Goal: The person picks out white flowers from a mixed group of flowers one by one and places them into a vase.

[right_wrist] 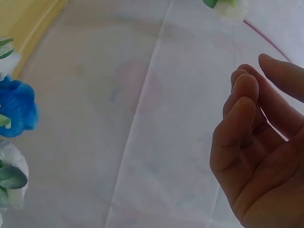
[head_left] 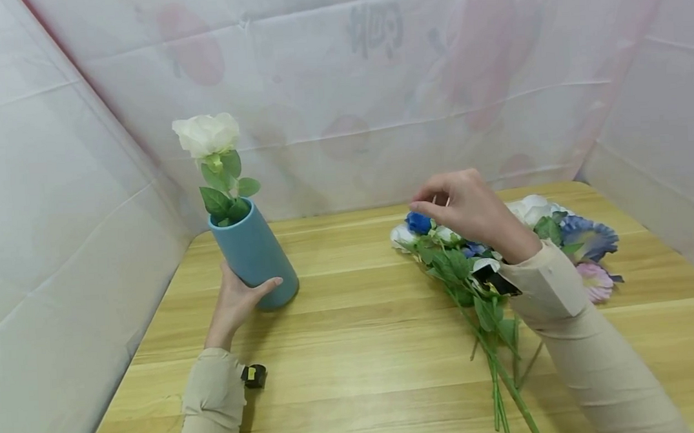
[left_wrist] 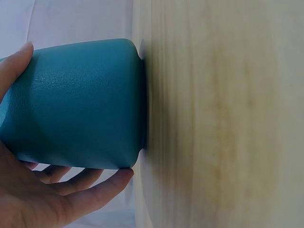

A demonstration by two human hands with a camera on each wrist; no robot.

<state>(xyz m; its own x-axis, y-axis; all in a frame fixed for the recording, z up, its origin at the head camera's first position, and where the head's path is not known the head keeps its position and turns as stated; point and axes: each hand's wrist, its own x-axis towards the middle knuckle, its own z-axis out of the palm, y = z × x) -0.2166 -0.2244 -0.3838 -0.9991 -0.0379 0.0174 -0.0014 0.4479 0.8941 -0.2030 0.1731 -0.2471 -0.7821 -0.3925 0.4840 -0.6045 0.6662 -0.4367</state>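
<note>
A blue vase [head_left: 254, 253] stands on the wooden table at the left, with one white rose [head_left: 206, 135] and its green leaves rising from the mouth. My left hand [head_left: 237, 302] grips the vase low on its side, thumb across the front; in the left wrist view the fingers [left_wrist: 102, 192] curve round the wall near the base. Over the pile of artificial flowers, my right hand [head_left: 468, 205] hangs with loosely bent fingers and nothing between them. Just under its fingertips in the head view lies a blue rose [head_left: 419, 222].
The flower pile includes white blooms [head_left: 531, 210], a blue-purple flower [head_left: 591, 237] and a pink flower [head_left: 595, 282]. Green stems [head_left: 499, 371] stretch toward the near table edge. A pale printed cloth [head_left: 330, 101] walls in the back and sides of the table [head_left: 353, 365].
</note>
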